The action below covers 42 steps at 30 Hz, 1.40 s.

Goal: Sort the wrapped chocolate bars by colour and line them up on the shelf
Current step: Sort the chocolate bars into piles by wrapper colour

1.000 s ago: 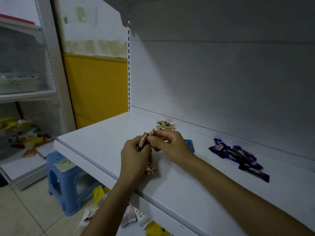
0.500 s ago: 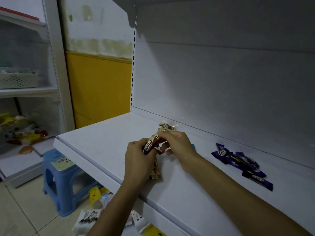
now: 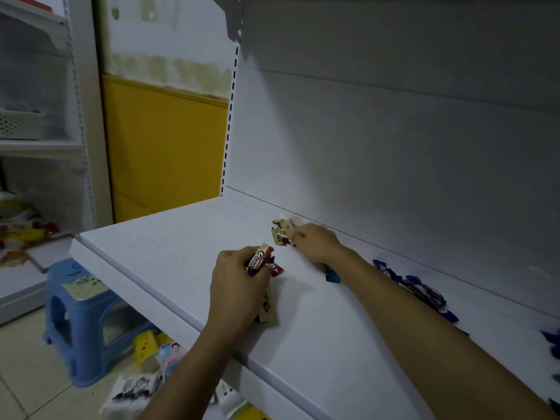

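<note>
1. White metal shelf board [image 3: 181,253] fills the head view, with a pale back panel [image 3: 394,147] behind it, a yellow wall panel [image 3: 163,147] to the left and a blue plastic stool [image 3: 78,316] beside loose packets [image 3: 145,374] on the floor.
2. Left hand [image 3: 239,286] clenches a bunch of mixed wrapped chocolate bars [image 3: 260,260] over the shelf's front half. A cream-and-red one sticks out on top.
3. Right hand [image 3: 315,241] reaches back, fingertips at a small pile of cream-gold wrapped bars [image 3: 281,231] by the back panel. Blur hides whether it pinches one or only touches.
4. One blue wrapped bar [image 3: 331,274] lies under the right wrist. Dark purple wrapped bars [image 3: 418,289] lie in a loose row further right.
</note>
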### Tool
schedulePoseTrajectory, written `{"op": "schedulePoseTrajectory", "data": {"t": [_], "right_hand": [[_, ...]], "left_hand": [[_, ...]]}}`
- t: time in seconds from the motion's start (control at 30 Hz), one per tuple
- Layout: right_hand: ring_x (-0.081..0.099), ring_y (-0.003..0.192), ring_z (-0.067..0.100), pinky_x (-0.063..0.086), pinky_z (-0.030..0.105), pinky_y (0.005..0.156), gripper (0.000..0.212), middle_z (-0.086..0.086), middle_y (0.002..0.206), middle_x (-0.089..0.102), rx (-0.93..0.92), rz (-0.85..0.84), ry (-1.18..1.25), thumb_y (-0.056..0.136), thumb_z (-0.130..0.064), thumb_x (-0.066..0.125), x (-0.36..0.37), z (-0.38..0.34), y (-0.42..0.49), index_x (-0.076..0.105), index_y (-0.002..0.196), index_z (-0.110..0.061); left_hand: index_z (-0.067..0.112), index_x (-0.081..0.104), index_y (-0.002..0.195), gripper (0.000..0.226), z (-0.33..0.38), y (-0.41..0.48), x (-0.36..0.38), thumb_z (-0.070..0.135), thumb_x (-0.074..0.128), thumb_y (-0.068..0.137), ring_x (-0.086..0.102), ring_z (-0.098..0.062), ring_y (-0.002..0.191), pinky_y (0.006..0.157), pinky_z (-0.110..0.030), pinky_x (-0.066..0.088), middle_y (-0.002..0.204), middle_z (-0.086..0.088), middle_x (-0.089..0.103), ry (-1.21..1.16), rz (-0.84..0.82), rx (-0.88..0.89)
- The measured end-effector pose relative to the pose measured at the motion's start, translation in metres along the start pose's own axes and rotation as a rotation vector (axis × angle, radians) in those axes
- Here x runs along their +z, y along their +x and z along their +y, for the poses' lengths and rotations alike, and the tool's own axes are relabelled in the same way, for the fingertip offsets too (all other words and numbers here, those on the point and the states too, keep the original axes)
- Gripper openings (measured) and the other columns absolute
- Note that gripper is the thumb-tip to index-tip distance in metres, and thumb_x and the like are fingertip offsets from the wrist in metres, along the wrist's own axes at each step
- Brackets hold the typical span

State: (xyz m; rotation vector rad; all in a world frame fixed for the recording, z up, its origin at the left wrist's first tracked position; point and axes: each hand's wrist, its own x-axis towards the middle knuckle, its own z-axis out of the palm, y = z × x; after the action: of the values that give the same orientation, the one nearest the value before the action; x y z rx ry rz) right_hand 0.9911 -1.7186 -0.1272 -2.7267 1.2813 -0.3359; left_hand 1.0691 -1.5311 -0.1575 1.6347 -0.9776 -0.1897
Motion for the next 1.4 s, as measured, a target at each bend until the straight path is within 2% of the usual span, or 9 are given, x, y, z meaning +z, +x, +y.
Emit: {"op": "schedulePoseTrajectory", "data": {"t": [0.13, 0.23, 0.33, 0.53, 0.73, 0.97, 1.2, 1.33, 1.4], "right_hand": [[0.048, 0.095, 0.022, 0.035, 0.036, 0.084, 0.033, 0.002, 0.097, 0.052, -0.049, -0.026, -0.101, 0.100, -0.032, 0.032, -0.005, -0.003, -0.005, 0.053, 0.076, -0.026], [0.051, 0.070, 0.006, 0.040, 0.031, 0.072, 0.042, -0.006, 0.072, 0.052, -0.145, 0.096, 0.350, 0.095, -0.048, 0.045, -0.017, -0.021, -0.031, 0.051, 0.061, -0.025], [0.056, 0.054, 0.006, 0.049, 0.025, 0.062, 0.061, 0.000, 0.060, 0.064, -0.202, -0.086, 0.750, 0.081, -0.070, 0.050, -0.031, -0.050, -0.070, 0.068, 0.078, -0.012], [0.061, 0.056, 0.010, 0.049, 0.020, 0.055, 0.016, -0.004, 0.060, 0.067, -0.173, -0.204, 0.825, 0.080, -0.013, 0.074, -0.041, -0.062, -0.083, 0.063, 0.089, -0.006], [0.056, 0.046, 0.007, 0.049, 0.018, 0.048, 0.004, 0.003, 0.064, 0.065, 0.194, 0.118, 1.107, 0.086, -0.009, 0.064, -0.046, -0.034, -0.029, 0.064, 0.091, -0.009], [0.060, 0.076, 0.022, 0.046, 0.031, 0.073, 0.020, 0.000, 0.085, 0.067, 0.113, 0.442, -0.099, 0.095, -0.013, 0.046, -0.009, 0.001, 0.013, 0.066, 0.099, -0.017], [0.054, 0.099, 0.026, 0.039, 0.037, 0.089, 0.027, 0.006, 0.103, 0.062, -0.009, 0.150, -0.141, 0.096, -0.031, 0.042, 0.002, -0.004, -0.003, 0.063, 0.101, -0.016], [0.052, 0.075, 0.013, 0.041, 0.032, 0.078, 0.049, 0.001, 0.078, 0.056, -0.168, 0.037, 0.607, 0.093, -0.051, 0.048, -0.010, -0.034, -0.042, 0.060, 0.083, -0.004], [0.061, 0.077, 0.009, 0.047, 0.025, 0.076, 0.030, -0.004, 0.079, 0.065, -0.208, -0.122, 0.888, 0.091, -0.039, 0.059, -0.010, -0.044, -0.062, 0.071, 0.084, -0.012]], "left_hand": [[0.019, 0.070, 0.107, 0.023, 0.003, -0.002, -0.001, 0.013, 0.058, 0.088, 0.054, -0.026, 0.099, 0.073, -0.031, 0.041, 0.100, -0.007, 0.062, -0.013, -0.009, 0.002], [0.021, 0.071, 0.099, 0.021, 0.004, -0.003, -0.003, 0.011, 0.058, 0.086, 0.054, -0.026, 0.095, 0.068, -0.029, 0.037, 0.095, -0.008, 0.062, -0.031, -0.019, 0.000], [0.025, 0.070, 0.088, 0.021, 0.006, -0.003, -0.004, 0.008, 0.057, 0.084, 0.055, -0.025, 0.087, 0.060, -0.025, 0.034, 0.089, -0.009, 0.062, -0.026, -0.023, 0.006], [0.024, 0.068, 0.093, 0.015, 0.005, -0.006, -0.004, 0.016, 0.059, 0.084, 0.055, -0.016, 0.085, 0.063, -0.020, 0.037, 0.096, -0.007, 0.062, -0.043, -0.031, 0.023], [0.028, 0.065, 0.114, 0.032, 0.003, -0.003, -0.003, 0.011, 0.059, 0.087, 0.046, -0.005, 0.085, 0.074, -0.019, 0.035, 0.104, 0.004, 0.053, -0.053, 0.015, -0.008], [0.028, 0.062, 0.121, 0.034, -0.002, 0.001, 0.000, 0.009, 0.051, 0.095, 0.051, -0.008, 0.096, 0.081, -0.019, 0.037, 0.113, 0.005, 0.061, -0.082, 0.031, 0.001], [0.033, 0.047, 0.134, 0.048, 0.000, -0.001, -0.002, 0.013, 0.059, 0.092, 0.054, 0.007, 0.069, 0.059, 0.002, 0.038, 0.085, 0.020, 0.055, -0.161, 0.038, -0.013], [0.029, 0.038, 0.140, 0.056, 0.000, -0.001, -0.003, 0.013, 0.060, 0.092, 0.053, 0.005, 0.071, 0.058, -0.002, 0.040, 0.090, 0.011, 0.057, -0.158, 0.014, -0.005], [0.029, 0.037, 0.140, 0.055, -0.001, -0.002, -0.003, 0.015, 0.060, 0.092, 0.055, 0.005, 0.073, 0.058, -0.004, 0.041, 0.092, 0.009, 0.060, -0.186, -0.004, 0.001]]}}
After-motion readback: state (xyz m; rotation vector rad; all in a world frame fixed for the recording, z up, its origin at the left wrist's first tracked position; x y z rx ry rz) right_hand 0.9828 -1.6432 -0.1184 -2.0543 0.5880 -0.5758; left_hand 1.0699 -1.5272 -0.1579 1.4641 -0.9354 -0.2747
